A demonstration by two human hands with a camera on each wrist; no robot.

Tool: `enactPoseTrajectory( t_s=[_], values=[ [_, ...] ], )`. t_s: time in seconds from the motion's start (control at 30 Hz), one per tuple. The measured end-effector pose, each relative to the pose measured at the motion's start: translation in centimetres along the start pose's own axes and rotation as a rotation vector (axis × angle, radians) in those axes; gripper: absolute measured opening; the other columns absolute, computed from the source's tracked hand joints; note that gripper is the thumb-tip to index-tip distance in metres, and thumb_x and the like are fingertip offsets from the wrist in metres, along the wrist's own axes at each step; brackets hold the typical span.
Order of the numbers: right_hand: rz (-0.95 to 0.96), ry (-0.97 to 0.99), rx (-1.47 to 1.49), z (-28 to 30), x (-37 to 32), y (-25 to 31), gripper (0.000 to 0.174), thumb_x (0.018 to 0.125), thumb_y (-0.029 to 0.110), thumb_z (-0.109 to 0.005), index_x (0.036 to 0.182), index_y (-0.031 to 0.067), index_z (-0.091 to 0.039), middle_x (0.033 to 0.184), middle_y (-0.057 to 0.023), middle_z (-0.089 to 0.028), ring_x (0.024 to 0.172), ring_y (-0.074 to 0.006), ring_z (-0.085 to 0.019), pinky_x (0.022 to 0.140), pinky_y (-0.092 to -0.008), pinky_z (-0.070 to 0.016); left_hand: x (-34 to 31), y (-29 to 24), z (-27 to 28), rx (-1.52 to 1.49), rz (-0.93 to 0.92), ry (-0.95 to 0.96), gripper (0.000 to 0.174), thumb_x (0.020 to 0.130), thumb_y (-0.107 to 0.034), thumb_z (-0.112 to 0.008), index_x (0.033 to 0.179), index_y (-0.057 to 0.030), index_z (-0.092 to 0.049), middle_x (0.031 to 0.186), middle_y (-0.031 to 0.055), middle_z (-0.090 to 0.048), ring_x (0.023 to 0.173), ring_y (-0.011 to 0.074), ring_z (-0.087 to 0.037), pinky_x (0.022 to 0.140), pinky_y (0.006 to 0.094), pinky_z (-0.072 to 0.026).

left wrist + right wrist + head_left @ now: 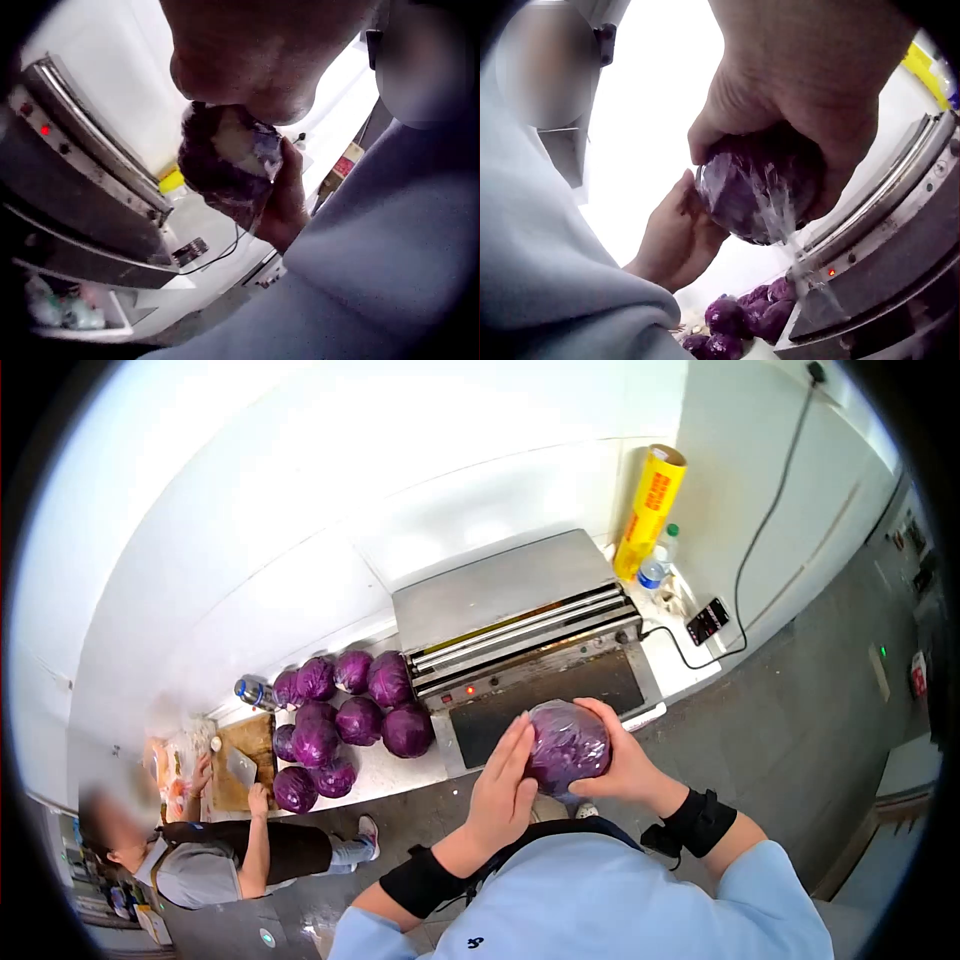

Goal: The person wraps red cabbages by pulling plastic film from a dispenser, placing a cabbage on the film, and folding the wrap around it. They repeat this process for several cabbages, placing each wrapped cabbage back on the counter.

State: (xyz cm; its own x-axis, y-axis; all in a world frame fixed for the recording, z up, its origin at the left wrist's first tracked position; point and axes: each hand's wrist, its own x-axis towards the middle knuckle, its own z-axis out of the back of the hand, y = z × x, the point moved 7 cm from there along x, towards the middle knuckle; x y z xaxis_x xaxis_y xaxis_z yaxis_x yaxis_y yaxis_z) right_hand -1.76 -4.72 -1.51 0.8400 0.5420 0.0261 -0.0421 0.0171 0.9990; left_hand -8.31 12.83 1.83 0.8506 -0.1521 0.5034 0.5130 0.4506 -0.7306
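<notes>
A red cabbage (568,745) in clear cling film is held up between both hands, in front of the wrapping machine (520,630). My right hand (632,765) grips its right side, the thumb on the near face and the fingers curled over the far side. My left hand (505,780) presses against the left side with nearly straight fingers. In the right wrist view, a loose tail of film (799,262) trails from the cabbage and overlaps the machine's edge. In the left wrist view, a pale patch (236,142) shows on the cabbage's underside.
Several red cabbages (315,742) are piled on the counter left of the machine. A yellow film roll (650,510), a water bottle (655,568) and a phone (708,622) with a cable stand or lie at right. Another person (215,860) works at a cutting board (232,792) far left.
</notes>
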Motion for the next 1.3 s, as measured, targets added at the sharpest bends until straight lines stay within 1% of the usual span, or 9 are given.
enactPoseTrajectory(
  t_s=[0.33, 0.47, 0.53, 0.73, 0.8, 1.03, 1.13, 1.27, 1.3],
  values=[
    [0.442, 0.098, -0.459, 0.7, -5.8, 5.7, 0.104, 0.06, 0.027, -0.096, 0.148, 0.0068, -0.045, 0.142, -0.0198, -0.049, 0.123, -0.0392, -0.059, 0.103, -0.0441, -0.0521, 3.2, 1.4, -6.8, -0.931, 0.735, 0.493, 0.061, 0.115, -0.042, -0.027, 0.158, 0.0007, -0.038, 0.157, 0.0186, -0.048, 0.147, 0.0262, -0.044, 0.122, 0.0357, -0.0302],
    [0.442, 0.112, -0.459, 2.3, -7.0, 6.1, 0.103, 0.059, 0.026, -0.096, 0.147, 0.0071, -0.046, 0.142, -0.0195, -0.049, 0.122, -0.0391, -0.06, 0.102, -0.0441, -0.0525, 3.6, -2.1, -0.1, -0.228, 0.195, 0.05, 0.058, 0.114, -0.039, -0.032, 0.147, 0.0042, -0.052, 0.15, 0.0203, -0.055, 0.14, 0.0285, -0.052, 0.118, 0.0394, -0.0365],
    [0.435, 0.101, -0.459, 3.0, -7.6, 6.4, 0.103, 0.059, 0.027, -0.096, 0.147, 0.0072, -0.046, 0.141, -0.0194, -0.05, 0.122, -0.0391, -0.06, 0.101, -0.0441, -0.0528, 2.0, -4.9, -0.2, -0.16, 0.012, 0.22, 0.061, 0.11, -0.045, -0.037, 0.145, 0.0034, -0.055, 0.147, 0.0215, -0.057, 0.133, 0.0332, -0.059, 0.112, 0.0413, -0.0445],
    [0.433, 0.269, -0.528, 2.0, -8.4, 7.7, 0.102, 0.061, 0.032, -0.094, 0.148, 0.0107, -0.046, 0.14, -0.0196, -0.05, 0.121, -0.0408, -0.06, 0.099, -0.0445, -0.0537, 1.4, -2.9, -6.7, -0.526, 0.39, 0.545, 0.067, 0.11, -0.046, -0.04, 0.156, 0.0025, -0.041, 0.154, 0.0191, -0.051, 0.142, 0.0273, -0.05, 0.119, 0.0372, -0.0348],
    [0.467, 0.269, -0.514, 2.4, -8.2, 8.5, 0.1, 0.062, 0.032, -0.092, 0.148, 0.0119, -0.046, 0.139, -0.0196, -0.05, 0.12, -0.0414, -0.06, 0.098, -0.0452, -0.0541, 0.4, -0.6, -6.5, -0.734, 0.431, 0.362, 0.082, 0.107, -0.06, -0.041, 0.164, -0.0036, -0.023, 0.167, 0.0176, -0.031, 0.149, 0.0307, -0.039, 0.123, 0.0424, -0.0284],
    [0.285, 0.317, -0.617, 4.0, -4.5, 12.1, 0.119, 0.065, 0.043, -0.093, 0.161, 0.0115, -0.029, 0.149, -0.0243, -0.043, 0.115, -0.0467, -0.061, 0.1, -0.0449, -0.0534, -1.1, -1.7, -8.3, -1.203, 0.729, 0.131, 0.101, 0.089, -0.078, -0.058, 0.161, -0.0121, -0.028, 0.159, 0.0141, -0.042, 0.145, 0.0333, -0.046, 0.119, 0.0525, -0.042],
    [0.57, -0.137, -0.664, 9.7, -4.1, 13.4, 0.096, 0.086, 0.035, -0.081, 0.162, 0.0084, -0.028, 0.158, -0.0209, -0.039, 0.125, -0.0373, -0.061, 0.1, -0.0412, -0.0536, -0.1, -1.3, -8.4, -1.324, 0.733, -0.002, 0.1, 0.086, -0.082, -0.057, 0.16, -0.0185, -0.033, 0.158, 0.0123, -0.045, 0.143, 0.035, -0.048, 0.117, 0.0575, -0.0431],
    [-0.196, -0.059, 0.057, 12.3, -5.8, 2.5, 0.061, 0.103, 0.016, -0.062, 0.157, 0.0052, -0.037, 0.127, -0.0066, -0.063, 0.107, -0.0161, -0.062, 0.088, -0.0318, -0.0534, 0.3, 0.5, -7.4, -1.381, 0.688, -0.119, 0.099, 0.084, -0.085, -0.055, 0.158, -0.0203, -0.038, 0.156, 0.0119, -0.047, 0.14, 0.0357, -0.05, 0.115, 0.0595, -0.0426],
    [-0.055, -0.014, 0.009, 10.9, -6.4, 2.7, 0.06, 0.102, 0.019, -0.064, 0.155, 0.0044, -0.039, 0.12, -0.0071, -0.065, 0.101, -0.0159, -0.063, 0.084, -0.0326, -0.0544, 0.7, 0.5, -7.1, -1.371, 0.675, -0.145, 0.1, 0.084, -0.084, -0.056, 0.158, -0.0187, -0.038, 0.155, 0.0126, -0.048, 0.139, 0.0368, -0.05, 0.116, 0.0578, -0.0423]
  ],
)
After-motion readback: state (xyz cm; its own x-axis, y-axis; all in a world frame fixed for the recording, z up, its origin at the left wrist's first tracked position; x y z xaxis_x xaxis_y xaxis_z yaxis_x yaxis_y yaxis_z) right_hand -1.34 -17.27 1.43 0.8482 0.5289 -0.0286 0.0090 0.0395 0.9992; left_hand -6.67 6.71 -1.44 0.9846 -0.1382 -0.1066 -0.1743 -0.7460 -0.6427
